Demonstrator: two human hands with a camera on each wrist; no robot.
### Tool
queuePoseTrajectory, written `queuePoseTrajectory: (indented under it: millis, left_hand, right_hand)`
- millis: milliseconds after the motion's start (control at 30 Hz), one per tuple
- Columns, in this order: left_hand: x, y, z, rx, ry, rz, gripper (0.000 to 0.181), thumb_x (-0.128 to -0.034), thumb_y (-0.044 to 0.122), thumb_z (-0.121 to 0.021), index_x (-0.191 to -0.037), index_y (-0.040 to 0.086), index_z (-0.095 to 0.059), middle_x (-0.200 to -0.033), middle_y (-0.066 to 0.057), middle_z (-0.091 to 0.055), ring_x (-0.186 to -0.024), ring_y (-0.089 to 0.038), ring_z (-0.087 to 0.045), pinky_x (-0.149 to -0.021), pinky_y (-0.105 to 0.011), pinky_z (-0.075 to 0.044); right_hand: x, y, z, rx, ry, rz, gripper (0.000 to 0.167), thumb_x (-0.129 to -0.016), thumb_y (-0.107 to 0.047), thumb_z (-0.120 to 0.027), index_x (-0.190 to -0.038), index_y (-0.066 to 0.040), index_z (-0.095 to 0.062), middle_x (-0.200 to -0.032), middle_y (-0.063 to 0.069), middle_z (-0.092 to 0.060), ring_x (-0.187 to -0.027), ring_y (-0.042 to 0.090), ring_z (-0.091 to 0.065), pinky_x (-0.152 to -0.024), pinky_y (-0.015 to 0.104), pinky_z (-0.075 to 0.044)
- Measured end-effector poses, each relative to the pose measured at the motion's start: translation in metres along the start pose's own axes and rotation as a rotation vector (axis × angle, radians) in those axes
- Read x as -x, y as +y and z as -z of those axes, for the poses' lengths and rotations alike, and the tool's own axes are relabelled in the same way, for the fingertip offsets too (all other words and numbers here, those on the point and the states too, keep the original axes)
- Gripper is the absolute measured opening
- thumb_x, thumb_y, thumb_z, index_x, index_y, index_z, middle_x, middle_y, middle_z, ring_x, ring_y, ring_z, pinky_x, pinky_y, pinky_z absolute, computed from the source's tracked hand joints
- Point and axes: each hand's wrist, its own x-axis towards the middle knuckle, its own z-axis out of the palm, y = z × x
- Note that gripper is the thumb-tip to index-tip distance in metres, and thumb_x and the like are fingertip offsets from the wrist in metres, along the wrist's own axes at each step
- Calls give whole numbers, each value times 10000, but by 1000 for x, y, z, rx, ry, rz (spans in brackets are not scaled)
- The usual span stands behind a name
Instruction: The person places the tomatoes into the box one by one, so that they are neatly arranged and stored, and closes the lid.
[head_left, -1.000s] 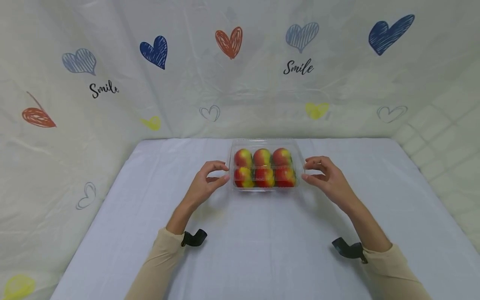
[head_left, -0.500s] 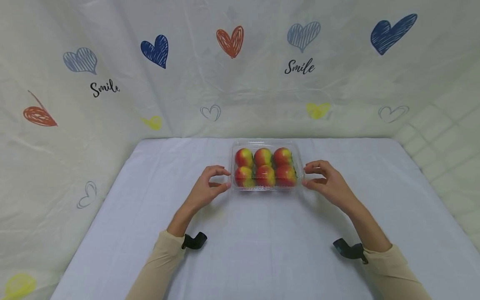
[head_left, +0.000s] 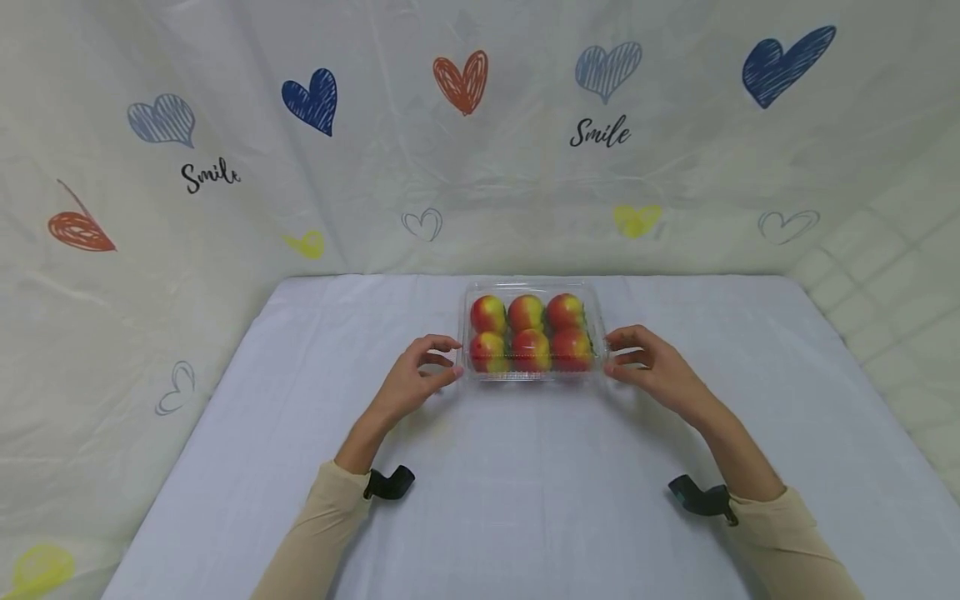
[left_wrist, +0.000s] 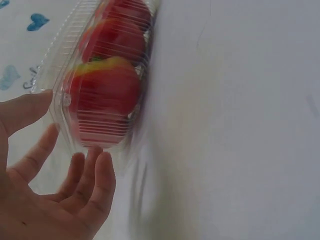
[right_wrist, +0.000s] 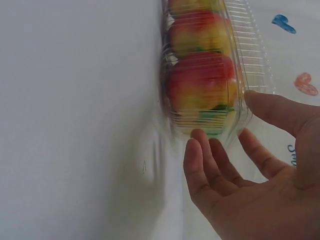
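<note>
A clear plastic clamshell box (head_left: 529,377) with a ribbed rim is at the back middle of the table in the head view. Inside lie several red-and-yellow fruits (head_left: 531,350) that look like apples, in two rows. My left hand (head_left: 405,382) holds the box's left end with bent fingers. In the left wrist view its thumb (left_wrist: 37,106) touches the rim and the other fingertips are at the end wall. At the right end, my right hand (head_left: 660,371) holds the box the same way, its thumb (right_wrist: 265,102) on the rim in the right wrist view.
A white cloth covers the table (head_left: 525,500). Right behind the box rises a pale curtain (head_left: 510,167) printed with hearts and "Smile". Each sleeve cuff carries a black wrist camera, the left camera (head_left: 390,482) and the right camera (head_left: 699,496).
Both hands have shifted slightly, with the right fingers lower and closer against the box. The front fruits look rounder through the plastic than a second ago. The box stays in nearly the same place.
</note>
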Motion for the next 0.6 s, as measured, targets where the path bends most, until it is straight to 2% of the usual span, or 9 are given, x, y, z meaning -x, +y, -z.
queuePoseTrajectory:
  millis: [100, 233, 400, 600]
  left_hand:
    - [0, 0, 0, 44, -32, 9, 437, -969, 301, -739, -1378, 232, -600, -1296, -138, -646, -1072, -306, -689, -779, -397, -619]
    - [-1, 0, 0, 83, -68, 17, 438, -993, 282, -708, -1402, 222, -561, -1188, -188, -710, -966, -365, -705, -713, -337, -583]
    - [0, 1, -2, 117, -81, 19, 429, -1008, 256, -688, -1403, 196, -529, -1114, -231, -734, -946, -404, -680, -695, -304, -561]
    - [0, 0, -5, 149, -85, -8, 457, -1016, 235, -677, -1413, 108, -491, -1053, -211, -764, -911, -375, -687, -693, -284, -558]
  right_hand:
    - [-1, 3, 0, -33, -20, 30, 479, -994, -182, -696, -1410, -44, -504, -1310, 237, -638, -1087, 246, -698, -847, 216, -565]
    - [-1, 6, 1, -103, -40, 57, 460, -1001, -124, -671, -1405, -36, -469, -1118, 179, -709, -895, 153, -718, -786, 273, -585]
    - [-1, 8, -1, -178, -72, 75, 421, -1027, -108, -625, -1390, -31, -425, -971, 94, -730, -826, 239, -711, -731, 314, -595]
    - [-1, 11, -5, -207, -91, 53, 422, -1050, -139, -593, -1399, -38, -377, -934, 43, -739, -817, 169, -696, -732, 296, -605]
